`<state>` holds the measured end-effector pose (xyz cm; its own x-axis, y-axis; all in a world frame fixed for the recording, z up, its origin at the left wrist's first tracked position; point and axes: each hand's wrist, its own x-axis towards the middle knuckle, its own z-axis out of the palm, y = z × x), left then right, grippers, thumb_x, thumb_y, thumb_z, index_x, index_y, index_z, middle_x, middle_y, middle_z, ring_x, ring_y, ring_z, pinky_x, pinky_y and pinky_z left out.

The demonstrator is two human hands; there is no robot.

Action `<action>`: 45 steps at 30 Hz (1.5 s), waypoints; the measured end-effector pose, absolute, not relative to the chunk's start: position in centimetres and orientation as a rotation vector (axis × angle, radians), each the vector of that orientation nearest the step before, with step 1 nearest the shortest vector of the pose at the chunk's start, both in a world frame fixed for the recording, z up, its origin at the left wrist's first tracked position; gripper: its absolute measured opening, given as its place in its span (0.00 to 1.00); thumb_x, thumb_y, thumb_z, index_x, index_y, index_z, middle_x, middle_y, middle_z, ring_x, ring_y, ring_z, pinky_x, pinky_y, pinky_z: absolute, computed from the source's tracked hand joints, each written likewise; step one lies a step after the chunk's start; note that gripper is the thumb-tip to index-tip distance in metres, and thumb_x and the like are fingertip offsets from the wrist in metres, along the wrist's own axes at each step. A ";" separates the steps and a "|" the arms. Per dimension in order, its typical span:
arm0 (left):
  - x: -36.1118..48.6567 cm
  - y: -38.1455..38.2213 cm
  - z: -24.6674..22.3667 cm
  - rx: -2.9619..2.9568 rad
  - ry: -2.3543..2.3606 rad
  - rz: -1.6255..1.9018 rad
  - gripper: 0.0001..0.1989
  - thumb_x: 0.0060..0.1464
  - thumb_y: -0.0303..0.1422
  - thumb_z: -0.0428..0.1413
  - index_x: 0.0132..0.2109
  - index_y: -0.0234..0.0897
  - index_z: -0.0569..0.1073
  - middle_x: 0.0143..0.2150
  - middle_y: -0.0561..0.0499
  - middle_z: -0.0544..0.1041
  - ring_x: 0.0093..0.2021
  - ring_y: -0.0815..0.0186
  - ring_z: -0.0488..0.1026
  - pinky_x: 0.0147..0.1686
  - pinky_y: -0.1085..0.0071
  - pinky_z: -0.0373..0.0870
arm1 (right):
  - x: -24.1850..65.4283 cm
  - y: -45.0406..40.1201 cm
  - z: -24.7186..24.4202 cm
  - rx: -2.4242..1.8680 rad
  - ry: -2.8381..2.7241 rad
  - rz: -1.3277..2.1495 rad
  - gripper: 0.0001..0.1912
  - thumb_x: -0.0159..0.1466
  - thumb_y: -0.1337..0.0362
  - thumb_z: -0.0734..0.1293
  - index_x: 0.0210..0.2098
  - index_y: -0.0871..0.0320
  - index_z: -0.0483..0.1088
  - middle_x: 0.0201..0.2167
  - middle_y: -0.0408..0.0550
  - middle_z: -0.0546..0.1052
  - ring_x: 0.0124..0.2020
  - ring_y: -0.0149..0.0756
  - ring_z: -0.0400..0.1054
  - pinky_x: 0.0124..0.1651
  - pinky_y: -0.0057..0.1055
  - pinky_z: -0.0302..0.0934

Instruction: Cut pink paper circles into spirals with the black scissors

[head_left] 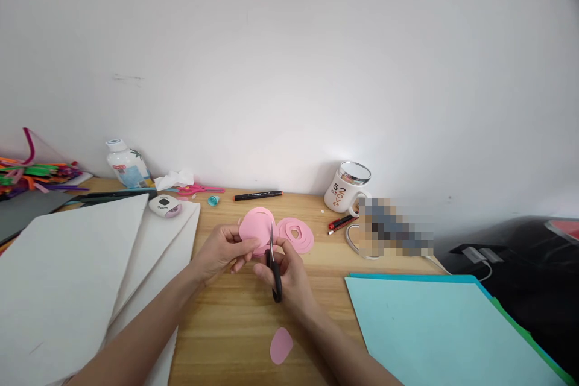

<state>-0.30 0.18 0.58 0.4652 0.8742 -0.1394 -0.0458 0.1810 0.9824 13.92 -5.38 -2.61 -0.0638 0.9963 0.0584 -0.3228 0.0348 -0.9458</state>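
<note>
My left hand point(225, 249) pinches a round piece of pink paper point(256, 227) between thumb and fingers, above the wooden table point(226, 325). Black-handled scissors point(275, 271) are gripped in my right hand point(289, 274), their blades pointing away from me at the right edge of the pink paper. Just beyond my right hand lies a pink paper spiral point(296, 235) with a small hole in its middle. A small oval pink paper piece point(281, 345) rests on the table nearer to me, left of my right forearm.
White sheets point(67, 277) cover the left side, with a white rounded device point(165, 205) on them. Behind stand a bottle point(129, 164), pink scissors point(201, 189), a black marker point(258, 195) and a white mug point(346, 188). Light blue paper point(434, 325) lies at right.
</note>
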 end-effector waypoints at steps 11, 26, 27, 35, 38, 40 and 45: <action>-0.2 0.1 0.7 1.223 0.849 0.792 0.13 0.44 0.36 0.61 0.22 0.31 0.69 0.15 0.56 0.70 0.10 0.79 0.59 0.10 0.81 0.51 | 14.0 -5.4 -2.5 -0.879 -1.051 1.371 0.21 0.48 0.58 0.73 0.34 0.57 0.60 0.20 0.37 0.67 0.18 0.25 0.50 0.21 0.23 0.43; -0.3 0.1 1.0 1.225 0.870 0.821 0.13 0.44 0.37 0.61 0.22 0.32 0.69 0.15 0.57 0.68 0.10 0.79 0.57 0.10 0.80 0.47 | 14.1 -5.4 -2.5 -0.964 -1.111 1.319 0.23 0.49 0.51 0.71 0.35 0.55 0.59 0.15 0.34 0.63 0.14 0.25 0.52 0.17 0.22 0.48; -0.3 0.1 1.0 1.223 0.868 0.824 0.13 0.44 0.37 0.61 0.22 0.32 0.69 0.15 0.57 0.68 0.10 0.79 0.57 0.10 0.80 0.47 | 14.1 -5.5 -2.5 -0.967 -1.113 1.318 0.23 0.49 0.51 0.71 0.35 0.55 0.59 0.15 0.33 0.63 0.14 0.25 0.52 0.17 0.22 0.48; -0.2 0.1 1.1 1.199 0.866 0.856 0.13 0.42 0.37 0.62 0.22 0.31 0.69 0.15 0.57 0.68 0.10 0.79 0.56 0.10 0.80 0.48 | 14.1 -5.5 -2.5 -0.979 -1.118 1.319 0.23 0.50 0.51 0.70 0.36 0.56 0.59 0.13 0.32 0.63 0.14 0.25 0.55 0.16 0.21 0.50; -0.3 0.2 1.1 1.193 0.861 0.871 0.13 0.42 0.36 0.62 0.22 0.31 0.69 0.15 0.57 0.68 0.10 0.80 0.56 0.11 0.80 0.48 | 14.0 -5.4 -2.5 -0.977 -1.124 1.317 0.23 0.50 0.51 0.70 0.36 0.56 0.59 0.11 0.31 0.62 0.12 0.25 0.54 0.16 0.21 0.50; -0.3 0.2 1.1 1.185 0.859 0.884 0.13 0.42 0.36 0.62 0.23 0.31 0.69 0.16 0.57 0.68 0.10 0.80 0.56 0.11 0.80 0.48 | 14.0 -5.5 -2.5 -0.978 -1.125 1.325 0.23 0.50 0.51 0.70 0.35 0.56 0.59 0.11 0.31 0.63 0.12 0.25 0.54 0.15 0.21 0.50; -0.1 0.1 1.2 1.143 0.831 0.892 0.13 0.44 0.37 0.60 0.25 0.32 0.68 0.16 0.58 0.68 0.10 0.79 0.57 0.10 0.81 0.48 | 14.0 -5.5 -2.5 -1.012 -1.118 1.341 0.22 0.50 0.52 0.70 0.36 0.56 0.59 0.12 0.32 0.65 0.11 0.25 0.54 0.14 0.20 0.48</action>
<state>-0.07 0.10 1.15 0.4146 0.9052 -0.0932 -0.1564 0.1717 0.9726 14.02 -5.54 -2.47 -0.0723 0.9971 0.0224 -0.2008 0.0074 -0.9796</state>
